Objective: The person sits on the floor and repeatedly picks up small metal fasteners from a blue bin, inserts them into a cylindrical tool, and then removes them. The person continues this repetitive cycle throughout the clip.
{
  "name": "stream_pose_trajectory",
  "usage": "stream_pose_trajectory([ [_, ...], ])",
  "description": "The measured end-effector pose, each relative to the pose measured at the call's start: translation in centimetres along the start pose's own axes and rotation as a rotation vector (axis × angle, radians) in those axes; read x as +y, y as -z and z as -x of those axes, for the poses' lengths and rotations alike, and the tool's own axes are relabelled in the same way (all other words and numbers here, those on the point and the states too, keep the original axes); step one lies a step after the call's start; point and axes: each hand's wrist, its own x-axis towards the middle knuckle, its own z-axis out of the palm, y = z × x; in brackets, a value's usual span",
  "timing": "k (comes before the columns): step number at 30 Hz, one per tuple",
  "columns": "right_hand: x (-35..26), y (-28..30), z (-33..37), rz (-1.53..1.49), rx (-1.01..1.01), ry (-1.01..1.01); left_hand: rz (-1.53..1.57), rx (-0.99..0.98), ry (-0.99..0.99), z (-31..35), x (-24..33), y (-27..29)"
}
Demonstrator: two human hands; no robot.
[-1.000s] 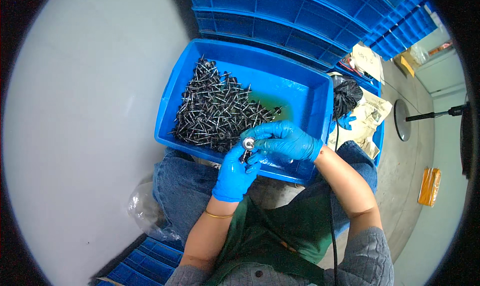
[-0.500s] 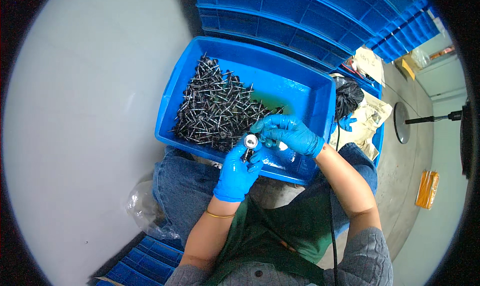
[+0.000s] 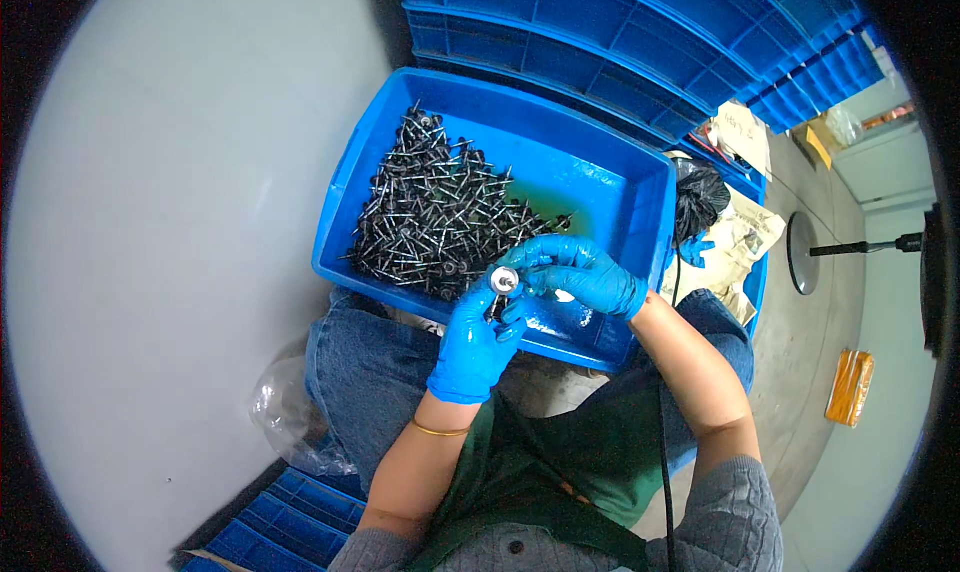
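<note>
In my blue-gloved left hand (image 3: 471, 349) is a metal part with a round silver disc (image 3: 504, 280) facing up and a short pin at its centre. Its lower portion is dark and partly hidden by my fingers. My right hand (image 3: 584, 272), also gloved in blue, comes in from the right with fingers curled and fingertips close against the disc's upper edge. What they pinch, if anything, is hidden. Both hands are over the near edge of a blue plastic tub (image 3: 590, 109). Many similar dark parts with thin silver shafts (image 3: 430, 207) lie heaped in the tub's left side.
Greenish liquid (image 3: 545, 204) wets the tub floor beside the heap. Stacked blue crates (image 3: 590, 32) rise behind. To the right are a black plastic bag (image 3: 700, 200), stained paper (image 3: 745, 237) and a round stand base (image 3: 802, 253). A dark cable (image 3: 666, 462) hangs beside my right arm.
My hands keep nearly the same pose. The disc has turned slightly, and its centre pin shows more clearly. My right fingertips have shifted a little along its upper edge.
</note>
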Motion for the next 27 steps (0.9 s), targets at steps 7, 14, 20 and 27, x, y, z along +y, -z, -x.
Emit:
stream_pose_trajectory([
  [7, -0.9, -2.8, -0.3, 0.036, 0.169, -0.054, -0.213, 0.139, -0.168, 0.3, -0.5, -0.9],
  [14, 3.3, 0.8, -7.5, -0.341, 0.217, -0.109, -0.269, 0.424, -0.361, -0.2, -0.1, -0.2],
  [20, 7.2, 1.5, -18.2, 0.734, 0.397, 0.217, -0.144, 0.427, -0.435, 0.6, 1.9, -0.5],
  [27, 9.5, 2.3, -22.0, 0.992, 0.476, 0.178, -0.122, 0.468, -0.45, 0.9, 2.7, -1.0],
])
